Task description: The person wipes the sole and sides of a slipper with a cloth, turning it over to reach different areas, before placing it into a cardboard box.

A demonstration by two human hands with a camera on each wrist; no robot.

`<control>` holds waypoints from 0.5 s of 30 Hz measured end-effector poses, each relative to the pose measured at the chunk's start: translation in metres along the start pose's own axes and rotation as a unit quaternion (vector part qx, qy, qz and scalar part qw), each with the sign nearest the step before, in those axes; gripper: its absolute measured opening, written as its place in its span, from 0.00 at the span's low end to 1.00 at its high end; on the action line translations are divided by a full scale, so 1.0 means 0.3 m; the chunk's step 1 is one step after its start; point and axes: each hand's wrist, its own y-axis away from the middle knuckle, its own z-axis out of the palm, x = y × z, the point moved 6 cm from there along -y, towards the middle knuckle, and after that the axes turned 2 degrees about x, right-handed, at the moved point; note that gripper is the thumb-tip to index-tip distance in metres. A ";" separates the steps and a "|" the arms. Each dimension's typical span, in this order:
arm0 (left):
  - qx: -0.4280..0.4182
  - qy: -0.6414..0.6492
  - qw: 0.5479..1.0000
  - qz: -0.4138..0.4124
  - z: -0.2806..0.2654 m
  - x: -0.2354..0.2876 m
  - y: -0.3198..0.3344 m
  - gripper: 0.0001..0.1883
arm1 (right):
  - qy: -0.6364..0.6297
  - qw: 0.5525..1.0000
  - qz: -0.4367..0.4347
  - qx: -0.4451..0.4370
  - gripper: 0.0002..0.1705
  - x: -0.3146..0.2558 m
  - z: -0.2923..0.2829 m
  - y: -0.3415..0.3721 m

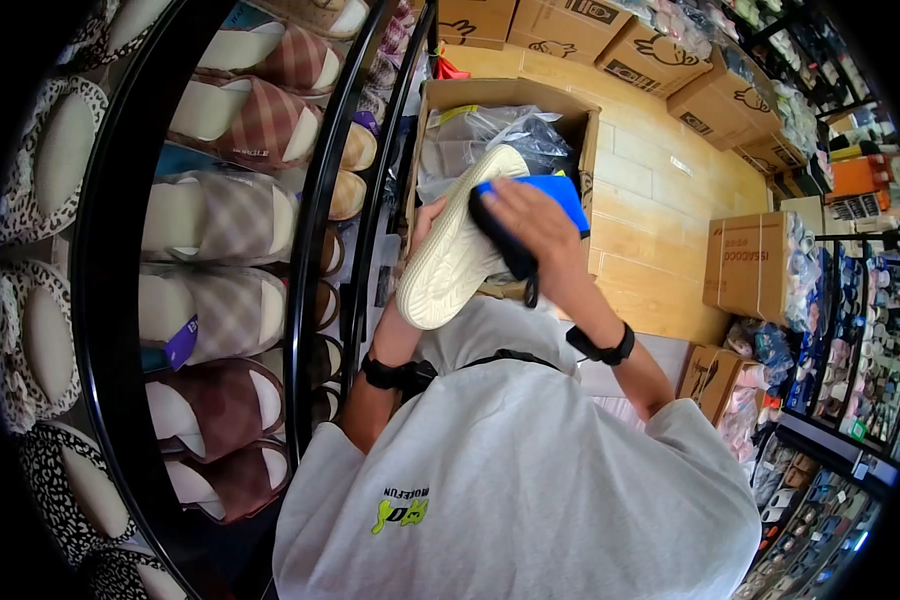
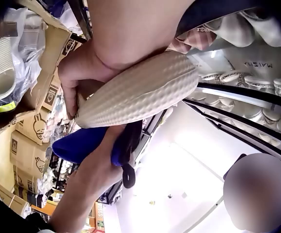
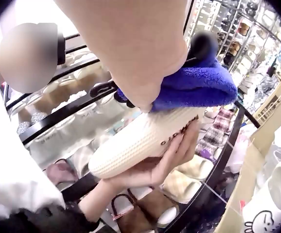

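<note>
A cream slipper [image 1: 448, 262] with a textured sole is tilted up in front of the person's chest. My left hand [image 3: 172, 162] grips it from beneath, its fingers along the side that bears dark lettering in the right wrist view. In the head view most of that hand is hidden behind the slipper. A fuzzy blue cloth [image 3: 198, 87] with a black edge and a small loop [image 2: 128, 175] lies against the slipper's upper side. My right hand [image 1: 538, 222] holds the cloth there, fingers over its black part.
An open cardboard box [image 1: 510, 92] with plastic-wrapped goods stands just beyond the hands. To the left, black-framed racks [image 1: 315, 200] hold packed slippers [image 1: 220, 215]. Closed cartons [image 1: 745, 260] line the wooden floor [image 1: 635, 170], with more stocked shelves at right.
</note>
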 end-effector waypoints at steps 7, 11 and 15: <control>0.051 -0.251 0.959 0.123 0.058 0.099 0.042 0.24 | -0.038 0.980 -0.176 -0.085 0.28 -0.192 0.070 0.057; 0.015 -0.116 0.991 0.071 0.142 0.081 0.118 0.26 | -0.010 0.992 -0.113 -0.055 0.27 -0.067 0.024 0.016; -0.226 0.186 0.952 -0.086 0.091 -0.004 0.052 0.27 | 0.012 1.000 -0.009 -0.022 0.40 0.030 -0.019 -0.015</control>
